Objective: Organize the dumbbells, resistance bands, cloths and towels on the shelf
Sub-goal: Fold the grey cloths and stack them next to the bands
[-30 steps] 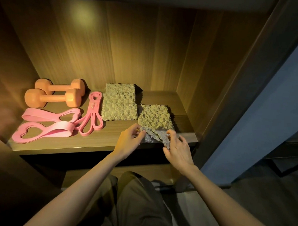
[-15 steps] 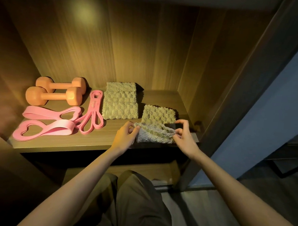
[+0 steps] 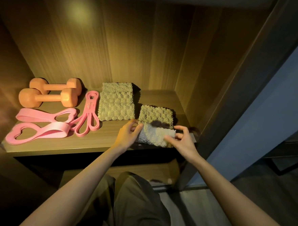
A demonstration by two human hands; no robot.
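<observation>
Pinching cloth (image 3: 156, 137) ends: left hand (image 3: 128, 135), right hand (image 3: 184, 141); cloth spread flatter than before

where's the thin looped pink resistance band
In the head view, the thin looped pink resistance band lies left of centre on the wooden shelf, between the orange dumbbells and the larger folded textured towel, just right of the pink heart-cutout bands.

Left hand (image 3: 128, 135), right hand (image 3: 183, 141) bare; forearms (image 3: 80, 180) bare; loose dark olive-grey trousers (image 3: 138, 209), creased at knee
</observation>
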